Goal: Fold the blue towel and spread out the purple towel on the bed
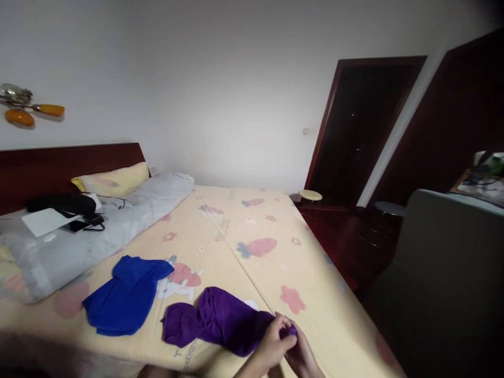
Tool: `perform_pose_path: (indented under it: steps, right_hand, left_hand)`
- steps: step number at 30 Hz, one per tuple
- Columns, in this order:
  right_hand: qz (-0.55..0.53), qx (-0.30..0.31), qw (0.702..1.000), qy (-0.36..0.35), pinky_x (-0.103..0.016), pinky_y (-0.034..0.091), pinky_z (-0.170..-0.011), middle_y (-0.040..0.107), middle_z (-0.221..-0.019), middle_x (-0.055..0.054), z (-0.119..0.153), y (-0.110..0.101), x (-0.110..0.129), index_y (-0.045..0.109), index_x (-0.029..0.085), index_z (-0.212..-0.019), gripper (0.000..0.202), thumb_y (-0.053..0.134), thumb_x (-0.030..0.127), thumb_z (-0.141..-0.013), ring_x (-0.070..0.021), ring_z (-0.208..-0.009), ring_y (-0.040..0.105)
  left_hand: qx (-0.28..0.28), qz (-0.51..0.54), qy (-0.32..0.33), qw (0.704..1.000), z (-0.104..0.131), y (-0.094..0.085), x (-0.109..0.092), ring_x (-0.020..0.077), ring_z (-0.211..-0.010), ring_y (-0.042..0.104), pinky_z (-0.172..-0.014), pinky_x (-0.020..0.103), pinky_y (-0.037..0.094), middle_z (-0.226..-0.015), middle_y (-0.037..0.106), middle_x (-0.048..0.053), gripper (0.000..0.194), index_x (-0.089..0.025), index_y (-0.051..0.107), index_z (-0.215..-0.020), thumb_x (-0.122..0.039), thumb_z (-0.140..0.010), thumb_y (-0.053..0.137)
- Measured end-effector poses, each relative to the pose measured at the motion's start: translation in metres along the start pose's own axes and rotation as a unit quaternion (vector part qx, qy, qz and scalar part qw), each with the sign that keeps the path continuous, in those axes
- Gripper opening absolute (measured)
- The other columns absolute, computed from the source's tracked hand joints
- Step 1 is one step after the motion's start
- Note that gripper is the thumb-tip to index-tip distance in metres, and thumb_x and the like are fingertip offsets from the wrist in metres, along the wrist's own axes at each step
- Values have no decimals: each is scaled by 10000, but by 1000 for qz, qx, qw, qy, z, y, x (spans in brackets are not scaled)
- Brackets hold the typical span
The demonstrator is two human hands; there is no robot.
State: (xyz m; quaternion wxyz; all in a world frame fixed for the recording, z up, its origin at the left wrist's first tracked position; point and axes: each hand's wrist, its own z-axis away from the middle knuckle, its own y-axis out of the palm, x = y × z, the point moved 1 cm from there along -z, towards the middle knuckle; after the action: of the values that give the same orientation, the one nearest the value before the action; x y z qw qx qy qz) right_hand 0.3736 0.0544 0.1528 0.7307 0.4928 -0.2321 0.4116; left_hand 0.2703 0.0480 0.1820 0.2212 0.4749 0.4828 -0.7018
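Near the bed's (244,220) front edge, left hand (273,346) and right hand (301,357) both pinch 1 end of the purple cloth (220,320); a blue cloth (126,294) lies just left

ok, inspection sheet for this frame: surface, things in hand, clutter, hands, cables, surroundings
Surface: bed, cream sheet with a fruit print.
Things in hand: purple cloth, rumpled on the sheet, one end pinched.
Clutter: blue cloth left of it; grey bolster carrying a phone, paper and a black item.
Hands: left hand and right hand both grip the purple cloth's right end.
Cables: black cord on the bolster.
Surroundings: dark doorway, stool, grey chair back.
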Motion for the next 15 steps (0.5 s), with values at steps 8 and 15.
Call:
perform_pose_path:
  steps: [8,15]
  right_hand:
    - [0,-139,986,-96,-299,563,-674,719,-906,-26,0,-95,54,657,236,-992,575,802,398,-460,-198,-751,681]
    - [387,-256,844,-267,-617,411,-987,594,-1285,-95,-9,-94,19,666,305,-1004,533,680,523,-518,-417,-1237,499]
  left_hand:
    - [-211,-129,-147,958,64,-133,121,346,-1385,363,-1122,539,277,-1432,482,202,501,-163,553,-1278,-240,-801,423]
    - [-216,-336,-259,879,116,-171,226,275,-1342,434,-1067,507,344,-1417,526,115,463,-233,543,-1288,-329,-846,442]
